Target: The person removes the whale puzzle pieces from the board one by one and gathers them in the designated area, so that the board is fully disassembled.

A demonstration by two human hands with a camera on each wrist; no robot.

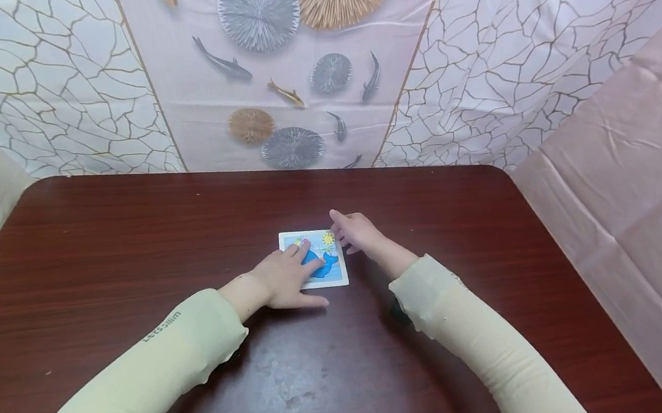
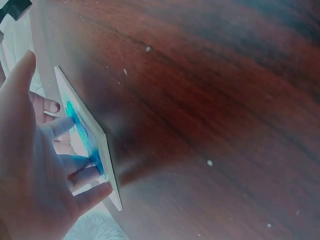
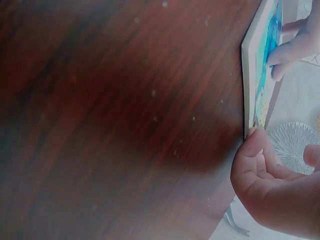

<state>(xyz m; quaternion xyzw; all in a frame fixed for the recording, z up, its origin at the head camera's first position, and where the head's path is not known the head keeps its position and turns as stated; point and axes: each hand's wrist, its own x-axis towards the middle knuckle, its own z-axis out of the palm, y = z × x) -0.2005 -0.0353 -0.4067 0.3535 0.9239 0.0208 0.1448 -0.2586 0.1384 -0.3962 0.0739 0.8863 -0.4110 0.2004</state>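
Observation:
A small square whale picture puzzle with a white border lies flat on the dark wooden table. Over its left part spreads my left hand, fingers straight and touching the picture, thumb out past the near edge. In the left wrist view, those fingertips rest on the blue whale on the puzzle. My right hand is at the puzzle's right edge. The right wrist view shows its bent fingers touching the edge of the puzzle, with the thumb raised apart. The left hand covers part of the picture.
The reddish-brown table extends around the puzzle on all sides. Behind it hangs a patterned cloth with fish and round leaf shapes. A plain beige cloth borders the right side.

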